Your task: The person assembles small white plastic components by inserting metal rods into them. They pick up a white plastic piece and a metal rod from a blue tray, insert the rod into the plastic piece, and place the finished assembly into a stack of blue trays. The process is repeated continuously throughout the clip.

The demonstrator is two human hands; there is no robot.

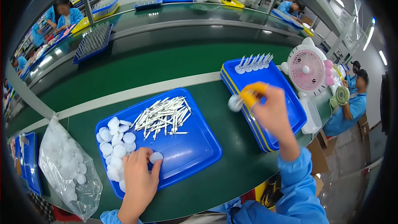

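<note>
My left hand (140,176) is over the near side of a blue tray (195,157), with a small white plastic disc (156,157) pinched between thumb and fingers. Next to it lies a pile of similar white discs (119,151). Thin white rods (163,114) are heaped at the tray's far side. My right hand (271,110), with yellow coverings on its fingers, is raised over the left edge of a stack of blue and yellow trays (286,114). A blurred white round piece (235,103) shows at its fingertips. Whether a rod is attached to it is unclear.
Upright rods on white bases (253,63) stand in rows at the stack's far end. A pink and white fan (306,69) and a clear plastic container (310,114) are right of it. A clear bag of discs (68,168) lies left. Beyond runs a green conveyor (166,60).
</note>
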